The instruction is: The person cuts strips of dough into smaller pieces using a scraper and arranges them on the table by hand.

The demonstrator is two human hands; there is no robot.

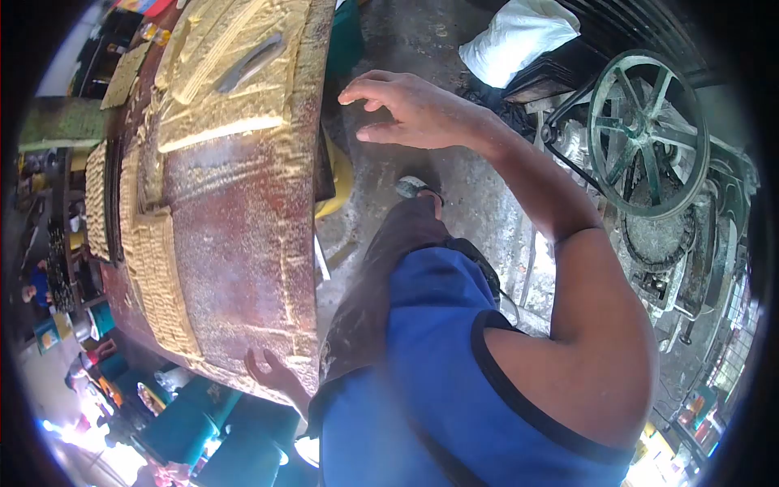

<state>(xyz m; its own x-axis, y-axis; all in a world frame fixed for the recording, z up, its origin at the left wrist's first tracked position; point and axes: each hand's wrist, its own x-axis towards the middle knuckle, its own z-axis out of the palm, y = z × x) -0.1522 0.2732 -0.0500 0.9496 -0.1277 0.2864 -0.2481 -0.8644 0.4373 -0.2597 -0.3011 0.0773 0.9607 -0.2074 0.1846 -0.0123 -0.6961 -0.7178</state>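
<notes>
My right hand [410, 109] is in the air just beyond the table's edge, fingers apart and slightly curled, holding nothing. My left hand [274, 375] is at the table's near corner with its fingers spread and nothing in them; whether it touches the surface I cannot tell. On the reddish-brown table [235, 252] a thick pale-yellow dough sheet [191, 122] lies at the far end, with a grey metal blade [250, 63] on top. A long row of ridged dough pieces [166, 284] runs along the table's left side.
At the right stands a machine with a large green spoked wheel [647, 134]. A white sack [519, 39] lies near it. Teal bins [195, 410] stand beside the table's near end. Something yellow [337, 183] is under the table edge. The floor [479, 195] looks dusty.
</notes>
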